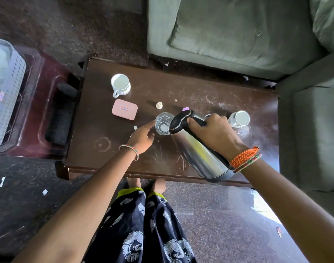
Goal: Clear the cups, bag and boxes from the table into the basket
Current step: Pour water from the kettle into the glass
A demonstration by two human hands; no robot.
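A scratched dark tabletop (200, 95) stands beside a green sofa (238, 35). The right hand (215, 130) fingers wrap a steel flask (196, 154); left hand (143, 137) fingers spread near a glass (162, 123).

Dark wooden table (209, 95), green sofa (228, 31), speckled floor (219, 215).

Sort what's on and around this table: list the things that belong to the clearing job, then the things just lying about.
For the job: white mug, pink box, clear glass, second white mug, basket.

Lying about: steel flask held in the right hand, small cream cap, green sofa.
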